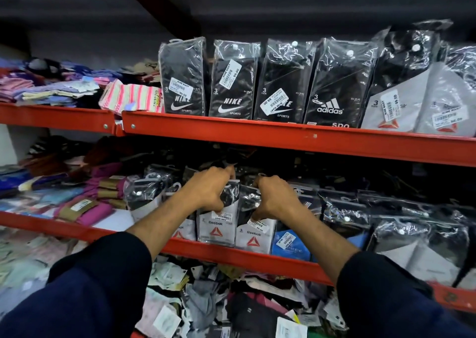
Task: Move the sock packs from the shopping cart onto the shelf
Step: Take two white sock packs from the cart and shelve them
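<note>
Both my hands reach into the middle shelf (231, 256), a red metal shelf. My left hand (210, 190) grips the top of a grey-and-black Reebok sock pack (217, 228) standing upright at the shelf front. My right hand (277, 196) grips the top of a second Reebok sock pack (255, 236) right beside it. More plastic-wrapped sock packs (347, 212) stand in a row to the right. The shopping cart is out of view.
The upper shelf (283, 135) holds upright black Nike packs (233, 80), an Adidas pack (337, 85) and grey packs. Folded coloured socks (77, 201) lie at the left of both shelves. Loose socks (219, 301) are heaped on the bottom level.
</note>
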A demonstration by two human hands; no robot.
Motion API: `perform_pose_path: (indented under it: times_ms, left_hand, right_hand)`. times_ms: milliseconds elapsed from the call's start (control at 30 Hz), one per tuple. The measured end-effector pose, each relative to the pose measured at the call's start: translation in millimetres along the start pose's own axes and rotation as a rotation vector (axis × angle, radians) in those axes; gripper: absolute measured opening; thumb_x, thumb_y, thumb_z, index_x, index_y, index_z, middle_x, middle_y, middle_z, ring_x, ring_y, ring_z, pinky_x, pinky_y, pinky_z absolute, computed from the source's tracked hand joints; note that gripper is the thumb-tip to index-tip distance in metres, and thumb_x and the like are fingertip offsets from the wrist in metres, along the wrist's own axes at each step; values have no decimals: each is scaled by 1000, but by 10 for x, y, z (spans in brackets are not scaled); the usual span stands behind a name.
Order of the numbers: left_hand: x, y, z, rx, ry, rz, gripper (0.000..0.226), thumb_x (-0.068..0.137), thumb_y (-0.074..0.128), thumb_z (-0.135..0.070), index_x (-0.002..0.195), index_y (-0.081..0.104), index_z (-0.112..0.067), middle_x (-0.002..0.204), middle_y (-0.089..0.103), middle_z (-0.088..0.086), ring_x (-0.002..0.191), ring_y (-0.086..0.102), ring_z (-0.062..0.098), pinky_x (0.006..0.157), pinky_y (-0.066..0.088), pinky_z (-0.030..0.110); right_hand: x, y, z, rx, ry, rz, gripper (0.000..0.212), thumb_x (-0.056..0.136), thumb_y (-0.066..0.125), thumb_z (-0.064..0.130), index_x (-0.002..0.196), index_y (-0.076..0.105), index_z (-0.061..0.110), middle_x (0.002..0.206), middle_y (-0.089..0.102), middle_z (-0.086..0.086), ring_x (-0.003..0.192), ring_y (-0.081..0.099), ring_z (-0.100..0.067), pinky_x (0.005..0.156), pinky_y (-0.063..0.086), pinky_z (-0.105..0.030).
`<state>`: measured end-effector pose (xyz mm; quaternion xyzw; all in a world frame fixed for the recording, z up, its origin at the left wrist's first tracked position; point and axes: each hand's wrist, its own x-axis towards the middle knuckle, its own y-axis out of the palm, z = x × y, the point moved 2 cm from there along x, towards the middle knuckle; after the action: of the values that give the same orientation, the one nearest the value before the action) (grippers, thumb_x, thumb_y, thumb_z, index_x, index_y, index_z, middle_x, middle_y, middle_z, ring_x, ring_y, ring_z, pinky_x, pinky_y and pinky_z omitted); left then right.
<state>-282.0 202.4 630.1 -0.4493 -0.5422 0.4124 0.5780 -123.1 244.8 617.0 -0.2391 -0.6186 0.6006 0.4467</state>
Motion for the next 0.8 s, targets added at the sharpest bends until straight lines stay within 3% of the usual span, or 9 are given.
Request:
perform_pose_path:
  times_ms: [167,333,433,500,567,700,800]
  left_hand:
    - [73,190,63,-19,-11,13,96,52,99,-22,128,42,-14,108,67,11,98,67,32,68,55,42]
    - [140,366,103,-38,31,37,101,50,100,-22,133,43,-14,132,57,12,122,55,32,94,54,47]
    - [160,417,123,-10,57,46,108,53,99,-24,143,41,-15,141,48,10,131,46,31,104,48,47]
    - [142,406,131,22,70,62,114,53,98,-29,149,37,-16,145,44,10,134,42,32,108,44,46]
    - [92,362,138,18,83,62,116,57,96,-35,152,33,-14,149,42,11,137,40,33,112,41,45]
    - [-54,365,67,-11,94,-41,76,87,74,-24,151,36,-10,149,48,12,136,45,32,111,43,44]
    - [-162,474,18,22,81,-181,58,91,64,-5,145,46,-16,149,52,6,135,48,29,108,46,43]
  right_hand:
    - [9,104,5,-64,-18,-15,63,59,93,36,107,62,10,103,70,-10,93,68,-31,74,53,-38]
    - [-19,168,-12,-100,-77,-46,70,64,89,34,120,56,8,113,67,-15,103,64,-34,78,54,-39]
    - [-66,180,-25,-110,-129,-51,75,66,86,44,123,55,7,123,63,-14,114,58,-33,88,51,-40]
    - [-117,146,-22,-91,-161,-84,73,73,77,55,125,54,9,124,64,-12,113,60,-34,86,49,-38]
    - [-169,94,-9,-51,-178,-127,56,90,59,54,122,54,9,119,67,-13,109,62,-36,75,43,-36]
    - [-222,97,32,-55,-124,-200,26,99,47,24,117,55,7,114,68,-19,102,64,-41,73,48,-41]
    - [-258,255,79,-66,-78,-238,28,95,49,10,122,55,8,115,68,-17,102,65,-38,72,47,-38]
